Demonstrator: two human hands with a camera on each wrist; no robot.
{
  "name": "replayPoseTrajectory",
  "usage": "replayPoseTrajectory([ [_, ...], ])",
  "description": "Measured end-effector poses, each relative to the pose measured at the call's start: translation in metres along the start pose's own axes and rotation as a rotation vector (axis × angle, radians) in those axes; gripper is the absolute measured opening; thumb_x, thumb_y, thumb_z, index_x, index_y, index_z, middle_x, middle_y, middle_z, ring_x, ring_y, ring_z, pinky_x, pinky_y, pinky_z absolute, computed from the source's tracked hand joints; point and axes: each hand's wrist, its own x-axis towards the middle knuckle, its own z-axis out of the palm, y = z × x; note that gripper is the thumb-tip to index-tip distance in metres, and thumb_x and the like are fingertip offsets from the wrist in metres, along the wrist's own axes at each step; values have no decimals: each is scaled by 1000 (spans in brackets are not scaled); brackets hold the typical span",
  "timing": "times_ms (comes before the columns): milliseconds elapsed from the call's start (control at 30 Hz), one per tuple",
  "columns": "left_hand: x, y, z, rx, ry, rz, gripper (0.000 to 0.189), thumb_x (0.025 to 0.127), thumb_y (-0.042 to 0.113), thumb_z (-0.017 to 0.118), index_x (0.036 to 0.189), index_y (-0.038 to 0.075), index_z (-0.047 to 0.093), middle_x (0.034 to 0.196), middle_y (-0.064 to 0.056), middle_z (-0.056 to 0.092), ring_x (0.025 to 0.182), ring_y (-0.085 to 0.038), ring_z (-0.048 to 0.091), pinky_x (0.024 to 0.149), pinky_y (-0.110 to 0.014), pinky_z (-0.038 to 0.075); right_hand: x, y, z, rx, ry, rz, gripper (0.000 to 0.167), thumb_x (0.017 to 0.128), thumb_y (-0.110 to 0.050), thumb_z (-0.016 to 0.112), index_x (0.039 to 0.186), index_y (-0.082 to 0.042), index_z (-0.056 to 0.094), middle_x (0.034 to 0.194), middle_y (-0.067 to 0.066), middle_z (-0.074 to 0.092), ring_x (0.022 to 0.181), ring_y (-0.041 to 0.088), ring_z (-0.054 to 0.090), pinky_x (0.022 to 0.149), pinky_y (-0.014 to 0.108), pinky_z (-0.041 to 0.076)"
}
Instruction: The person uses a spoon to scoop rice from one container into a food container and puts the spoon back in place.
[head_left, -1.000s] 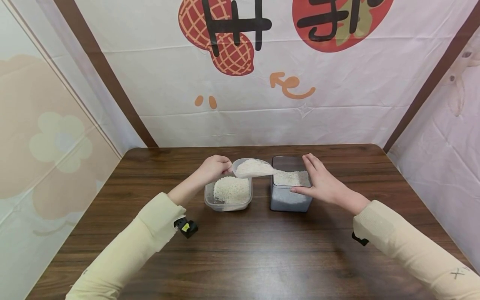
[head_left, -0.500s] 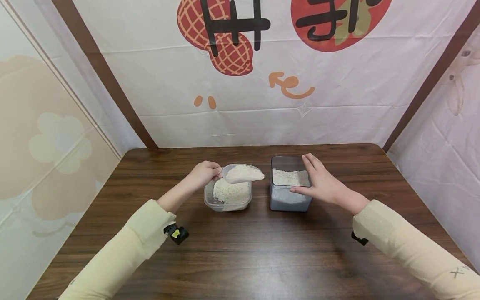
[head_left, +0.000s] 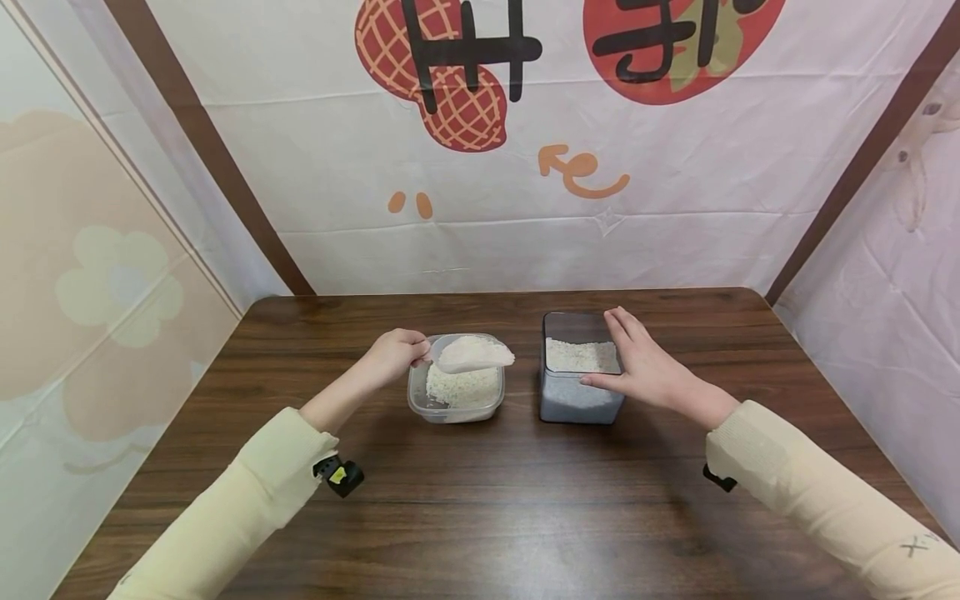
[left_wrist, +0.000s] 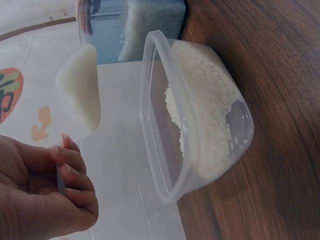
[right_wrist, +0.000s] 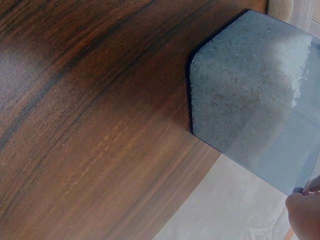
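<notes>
My left hand (head_left: 396,357) pinches the handle of a clear scoop (head_left: 480,366) heaped with white rice. The scoop is held about level above a clear plastic tub (head_left: 457,417), which has more rice in it. In the left wrist view, the scoop (left_wrist: 82,87) is raised well apart from the tub's rim (left_wrist: 145,107). To the right stands a bluish see-through container (head_left: 581,410), partly filled with rice. My right hand (head_left: 651,367) rests on its rim at the right side, fingers spread and fairly straight, thumb along the front edge.
Both vessels stand on a dark wood-grain table (head_left: 480,500), toward its far edge. A printed white cloth (head_left: 360,258) hangs behind the table, with more cloth at the sides. Each wrist wears a small black camera mount (head_left: 341,477).
My left hand has drawn the loaded scoop leftward and slightly nearer, from beside the bluish container's rim to above the clear tub. The right hand and both vessels stay put.
</notes>
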Motion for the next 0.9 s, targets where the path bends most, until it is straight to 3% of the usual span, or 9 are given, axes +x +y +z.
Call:
replayPoseTrajectory([
  [200,-5,-8,-3,31,3,-9,24,92,7,42,76,-3,57,65,-6,49,62,-15,41,58,-27,32,0,0,1,-4,0,2,108,75,-63,59,144,2,8,150,19,3,137,33,4,104,50,20],
  [900,-22,-29,-20,67,32,-15,24,90,9,43,73,-1,58,61,1,48,64,-15,43,61,-29,32,-2,0,2,-8,10,-3,108,74,-64,59,143,3,10,149,20,4,137,33,5,104,50,20],
])
